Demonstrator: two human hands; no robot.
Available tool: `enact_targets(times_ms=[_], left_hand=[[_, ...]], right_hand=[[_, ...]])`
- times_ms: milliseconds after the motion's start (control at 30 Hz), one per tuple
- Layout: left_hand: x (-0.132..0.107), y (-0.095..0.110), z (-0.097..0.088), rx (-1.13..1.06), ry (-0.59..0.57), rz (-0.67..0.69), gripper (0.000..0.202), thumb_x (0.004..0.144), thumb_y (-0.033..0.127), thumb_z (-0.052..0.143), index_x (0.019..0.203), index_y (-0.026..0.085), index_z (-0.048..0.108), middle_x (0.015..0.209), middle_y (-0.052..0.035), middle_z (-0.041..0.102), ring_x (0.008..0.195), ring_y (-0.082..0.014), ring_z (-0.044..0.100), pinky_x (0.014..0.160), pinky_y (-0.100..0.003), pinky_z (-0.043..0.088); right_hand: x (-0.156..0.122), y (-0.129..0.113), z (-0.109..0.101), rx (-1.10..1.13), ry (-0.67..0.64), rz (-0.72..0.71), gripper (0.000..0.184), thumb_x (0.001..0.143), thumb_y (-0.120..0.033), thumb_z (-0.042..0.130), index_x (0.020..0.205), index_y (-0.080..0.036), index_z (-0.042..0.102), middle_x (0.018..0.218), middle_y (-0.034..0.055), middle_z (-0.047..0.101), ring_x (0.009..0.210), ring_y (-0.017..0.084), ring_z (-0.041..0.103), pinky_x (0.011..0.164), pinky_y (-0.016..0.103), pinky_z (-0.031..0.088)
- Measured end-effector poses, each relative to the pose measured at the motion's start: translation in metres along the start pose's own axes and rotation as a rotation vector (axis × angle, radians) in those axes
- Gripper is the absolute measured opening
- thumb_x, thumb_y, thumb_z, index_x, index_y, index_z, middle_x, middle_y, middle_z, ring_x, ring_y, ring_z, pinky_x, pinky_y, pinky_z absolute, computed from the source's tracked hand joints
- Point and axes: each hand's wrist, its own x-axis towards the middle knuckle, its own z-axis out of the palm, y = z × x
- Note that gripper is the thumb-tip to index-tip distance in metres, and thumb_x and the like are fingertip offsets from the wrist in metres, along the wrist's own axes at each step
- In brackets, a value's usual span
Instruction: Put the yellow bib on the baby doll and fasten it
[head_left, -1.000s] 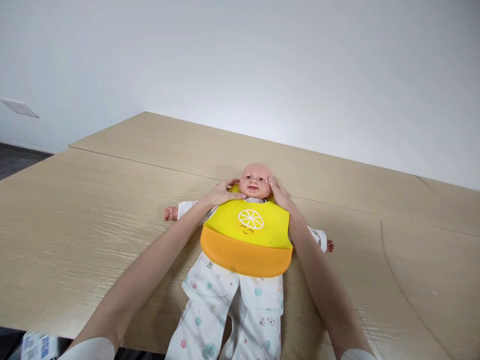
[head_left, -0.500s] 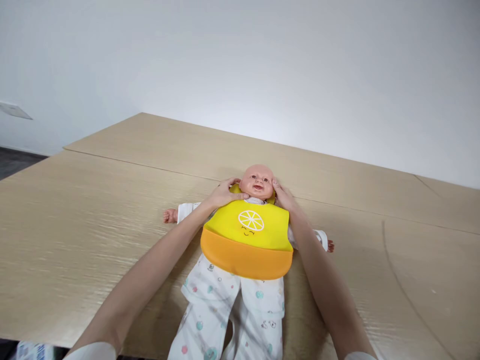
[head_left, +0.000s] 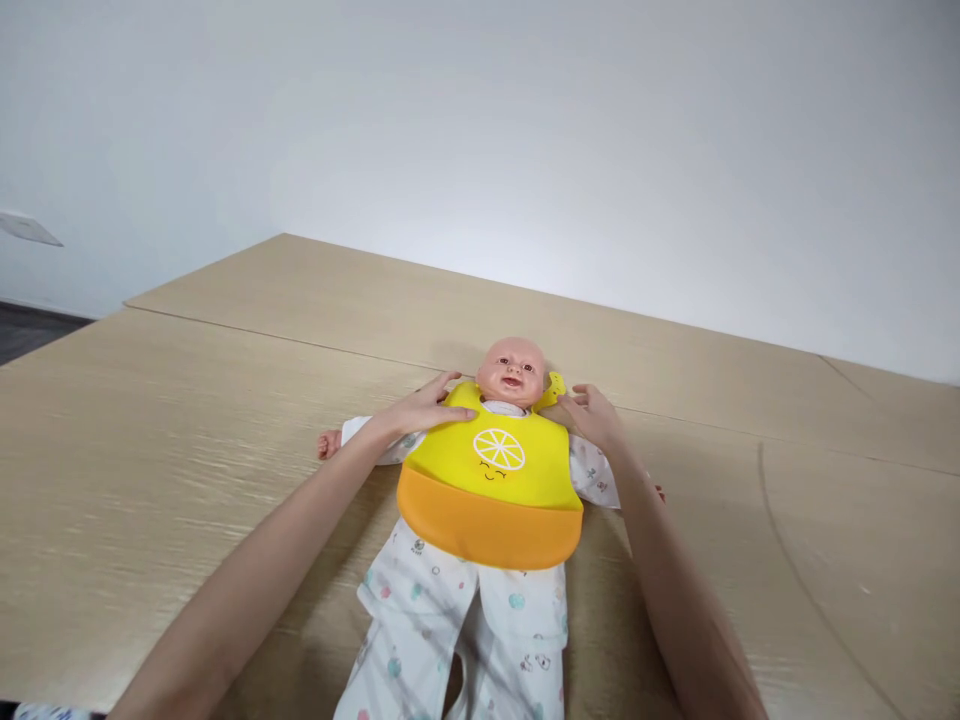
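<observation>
Yellow bib (head_left: 442,480), orange pocket (head_left: 487,525), lemon print (head_left: 499,450)

A plain, pale gray-white wall (head_left: 480,130) fills the upper part of the frame, brightest in a soft glow near the center. A white rectangular wall plate (head_left: 28,228) sits at the far left edge, above dark floor (head_left: 30,332). A light wood-grain table (head_left: 187,430) spans the frame below, crossed by a thin seam (head_left: 247,329); a dark curved line (head_left: 792,568) marks its right side.
</observation>
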Motion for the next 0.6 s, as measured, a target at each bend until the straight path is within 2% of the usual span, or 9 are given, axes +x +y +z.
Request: enact_targets(times_ms=[100,167,267,367,500,600], left_hand=[[-0.006,-0.004,0.004,0.141,0.076,-0.031,0.080,0.062,0.055,0.060,0.131,0.027,0.029,0.135,-0.0059,0.036,0.116,-0.0273,0.041,0.093,-0.035,0.037],[-0.006,-0.005,0.007,0.204,0.104,-0.029,0.079,0.063,0.056,0.059,0.131,0.026,0.030,0.136,-0.0058,0.034,0.117,-0.0275,0.039,0.096,-0.036,0.033],[-0.005,-0.005,0.011,0.168,0.105,0.019,0.076,0.064,0.055,0.059,0.128,0.024,0.033,0.132,-0.0057,0.038,0.114,-0.0253,0.042,0.092,-0.033,0.037],[-0.005,-0.005,0.016,0.098,0.129,0.082,0.071,0.064,0.050,0.061,0.125,0.024,0.036,0.127,-0.0040,0.042,0.109,-0.0219,0.045,0.087,-0.029,0.040],[-0.004,-0.008,0.023,0.001,0.167,0.105,0.070,0.064,0.045,0.063,0.124,0.022,0.035,0.116,-0.0045,0.050,0.097,-0.0191,0.052,0.078,-0.027,0.044],[0.000,-0.010,0.028,-0.005,0.236,0.137,0.067,0.063,0.044,0.065,0.120,0.021,0.039,0.116,-0.0047,0.050,0.100,-0.0197,0.050,0.082,-0.027,0.042]], right_hand=[[-0.030,0.002,-0.018,-0.363,-0.131,-0.082,0.053,0.072,-0.062,0.043,0.100,-0.017,0.051,0.103,0.0074,0.055,0.094,0.022,0.051,0.082,0.034,0.039],[-0.051,0.009,-0.030,-0.445,-0.205,-0.132,0.054,0.076,-0.061,0.038,0.108,-0.019,0.048,0.110,0.0065,0.052,0.099,0.020,0.049,0.084,0.032,0.039],[-0.069,0.027,-0.038,-0.504,-0.247,-0.225,0.052,0.079,-0.058,0.037,0.117,-0.023,0.042,0.117,0.0040,0.047,0.106,0.019,0.045,0.087,0.032,0.038],[-0.065,0.040,-0.036,-0.543,-0.249,-0.339,0.045,0.082,-0.053,0.034,0.117,-0.026,0.044,0.111,0.0022,0.050,0.101,0.018,0.047,0.086,0.033,0.039],[-0.039,0.044,-0.032,-0.591,-0.285,-0.487,0.040,0.085,-0.049,0.034,0.112,-0.024,0.050,0.106,0.0032,0.052,0.097,0.017,0.048,0.085,0.032,0.039],[-0.020,0.042,-0.035,-0.635,-0.306,-0.514,0.037,0.084,-0.046,0.037,0.110,-0.025,0.051,0.106,0.0026,0.053,0.098,0.017,0.048,0.086,0.032,0.038]])
